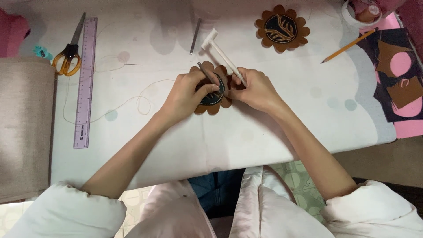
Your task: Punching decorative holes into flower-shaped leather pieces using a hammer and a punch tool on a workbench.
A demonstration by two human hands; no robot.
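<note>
Leather flower piece [214,102]: brown, scalloped, with a dark oval centre; I see it lying flat at mid-tabletop, under both hands. Being roundish, it has no clear long axis.
Left hand [187,94]: my view shows its fingers pressed together on the piece's left half, pinching a thin grey metal tool [204,70] whose free end points far and left.
Right hand [257,90]: fingers curled onto the piece's right edge; whether they pinch it I cannot tell.
White mallet [222,55]: long axis diagonal, head at far left, handle running near-right until it meets the right hand.
Second flower piece [282,28]: same shape, lies far right of the hands, well apart.
Tabletop [246,141]: white cover with faint round spots.
Ruler [86,81]: translucent purple strip, long axis near to far, at left.
Scissors [69,52]: yellow handles, blades pointing far, just left of the ruler.
Pencil [348,45]: yellow, diagonal, far right.
Leather scraps [403,90]: brown pieces on a black and pink sheet, right edge.
</note>
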